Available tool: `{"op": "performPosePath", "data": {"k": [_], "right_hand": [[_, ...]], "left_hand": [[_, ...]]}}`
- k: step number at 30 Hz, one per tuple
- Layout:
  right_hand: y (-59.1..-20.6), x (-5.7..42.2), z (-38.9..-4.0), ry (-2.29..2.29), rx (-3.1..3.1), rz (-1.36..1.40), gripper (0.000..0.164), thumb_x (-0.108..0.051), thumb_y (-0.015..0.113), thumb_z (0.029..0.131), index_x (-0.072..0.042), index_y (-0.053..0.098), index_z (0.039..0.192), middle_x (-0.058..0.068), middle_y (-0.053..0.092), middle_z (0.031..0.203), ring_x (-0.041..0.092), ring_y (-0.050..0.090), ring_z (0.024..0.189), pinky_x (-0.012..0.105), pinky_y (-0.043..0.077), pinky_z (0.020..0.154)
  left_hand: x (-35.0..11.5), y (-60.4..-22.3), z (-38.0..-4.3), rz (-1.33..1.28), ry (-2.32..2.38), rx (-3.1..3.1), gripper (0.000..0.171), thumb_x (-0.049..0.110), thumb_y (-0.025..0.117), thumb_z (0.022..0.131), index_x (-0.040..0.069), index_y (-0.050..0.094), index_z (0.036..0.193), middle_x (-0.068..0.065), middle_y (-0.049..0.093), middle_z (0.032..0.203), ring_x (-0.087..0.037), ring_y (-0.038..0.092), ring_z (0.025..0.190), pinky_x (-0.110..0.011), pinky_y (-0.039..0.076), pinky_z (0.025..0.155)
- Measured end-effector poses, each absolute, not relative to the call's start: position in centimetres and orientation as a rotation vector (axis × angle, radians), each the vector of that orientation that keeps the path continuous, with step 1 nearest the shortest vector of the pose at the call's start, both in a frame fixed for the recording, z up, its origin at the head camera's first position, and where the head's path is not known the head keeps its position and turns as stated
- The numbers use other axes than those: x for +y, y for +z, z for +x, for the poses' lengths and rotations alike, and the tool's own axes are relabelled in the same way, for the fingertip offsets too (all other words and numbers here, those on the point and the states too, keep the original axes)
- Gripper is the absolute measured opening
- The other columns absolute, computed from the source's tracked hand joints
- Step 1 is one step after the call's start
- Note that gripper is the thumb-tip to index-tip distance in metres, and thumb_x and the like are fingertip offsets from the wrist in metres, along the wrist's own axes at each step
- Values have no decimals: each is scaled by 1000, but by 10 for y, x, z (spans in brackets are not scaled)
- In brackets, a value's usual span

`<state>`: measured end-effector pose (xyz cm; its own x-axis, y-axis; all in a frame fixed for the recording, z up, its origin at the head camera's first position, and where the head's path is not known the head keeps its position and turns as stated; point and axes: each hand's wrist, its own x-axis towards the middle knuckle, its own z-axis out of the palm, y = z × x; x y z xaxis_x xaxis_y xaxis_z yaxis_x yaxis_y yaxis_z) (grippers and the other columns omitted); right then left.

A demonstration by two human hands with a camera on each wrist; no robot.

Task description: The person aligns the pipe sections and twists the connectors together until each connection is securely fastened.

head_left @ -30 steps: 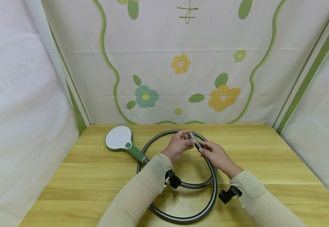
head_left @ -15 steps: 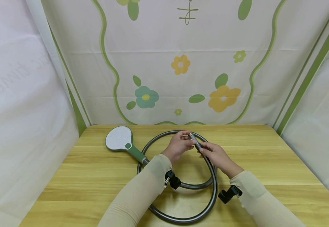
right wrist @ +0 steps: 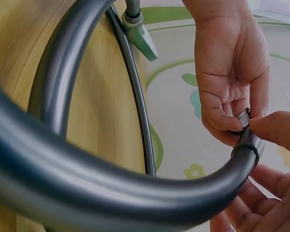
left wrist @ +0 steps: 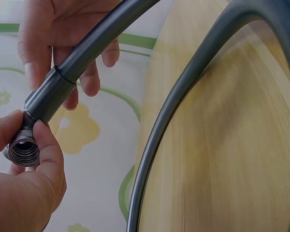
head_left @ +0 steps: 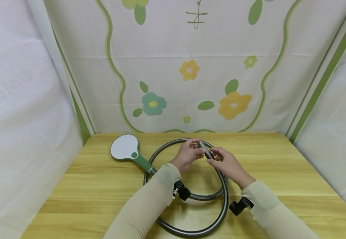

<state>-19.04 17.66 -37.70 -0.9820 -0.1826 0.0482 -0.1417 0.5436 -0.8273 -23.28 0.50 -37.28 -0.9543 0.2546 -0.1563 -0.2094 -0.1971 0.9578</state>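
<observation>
A dark grey shower hose (head_left: 226, 196) lies coiled on the wooden table, one end joined to a green-handled shower head (head_left: 124, 147) with a white face. My left hand (head_left: 188, 154) pinches the metal nut at the hose's free end between thumb and finger. In the left wrist view that nut (left wrist: 28, 157) shows its threaded opening. My right hand (head_left: 228, 164) is around the grey sleeve (left wrist: 50, 96) just behind the nut, thumb and fingers spread loosely. In the right wrist view its thumb (right wrist: 275, 126) is right at the sleeve's upper end.
The wooden table (head_left: 101, 199) ends at a white cloth backdrop (head_left: 161, 43) printed with flowers, with white cloth sides left and right. Hose loops pass beneath my forearms. A black wrist camera (head_left: 182, 191) sits on the left sleeve, and another camera (head_left: 239, 205) on the right.
My right thumb and fingers have spread apart around the sleeve, after gripping it more closely. The left hand keeps its pinch on the nut. The head view has tilted up slightly.
</observation>
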Motion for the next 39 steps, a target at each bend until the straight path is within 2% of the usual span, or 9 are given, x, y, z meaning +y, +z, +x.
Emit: {"op": "performPosePath", "data": {"k": [4, 11, 15, 23, 31, 39], "right_hand": [[-379, 177, -190, -1417, 2781, -324, 53, -23, 69, 90, -2, 50, 135, 14, 60, 117, 25, 59, 98, 32, 52, 67], [-379, 177, -189, -1363, 2865, -367, 47, -20, 71, 89, -3, 55, 130, 11, 62, 111, 25, 59, 96, 32, 51, 67], [-379, 176, -188, -1342, 2892, -373, 45, -20, 71, 89, -4, 56, 128, 10, 62, 109, 25, 59, 96, 34, 51, 68], [-381, 176, -187, -1324, 2927, -399, 40, -19, 70, 90, -3, 58, 125, 8, 63, 107, 24, 60, 95, 39, 51, 73], [-380, 176, -187, -1378, 2890, -371, 39, -15, 68, 90, -2, 58, 126, 10, 63, 106, 25, 61, 94, 34, 52, 67], [-379, 177, -187, -1406, 2865, -353, 39, -15, 68, 90, -2, 59, 126, 10, 64, 107, 26, 61, 94, 32, 53, 67]], "left_hand": [[5, -374, -232, 51, 2218, 1775, 44, -3, 69, 86, 6, 54, 127, -11, 59, 107, -18, 63, 85, -40, 54, 87], [5, -373, -232, 57, 2209, 1784, 52, -3, 68, 86, 1, 49, 134, -11, 58, 108, -18, 63, 86, -36, 55, 84], [5, -372, -231, 55, 2206, 1789, 48, -3, 69, 86, 3, 52, 131, -11, 59, 108, -18, 63, 86, -37, 55, 84], [6, -373, -231, 63, 2218, 1780, 43, -3, 68, 86, 5, 54, 127, -11, 59, 106, -18, 63, 85, -45, 51, 93], [6, -373, -231, 71, 2222, 1773, 47, -4, 68, 86, 2, 52, 130, -11, 59, 106, -18, 62, 84, -44, 51, 92], [7, -372, -231, 71, 2227, 1770, 44, -5, 67, 86, 4, 53, 127, -10, 59, 105, -17, 62, 83, -45, 51, 92]]}}
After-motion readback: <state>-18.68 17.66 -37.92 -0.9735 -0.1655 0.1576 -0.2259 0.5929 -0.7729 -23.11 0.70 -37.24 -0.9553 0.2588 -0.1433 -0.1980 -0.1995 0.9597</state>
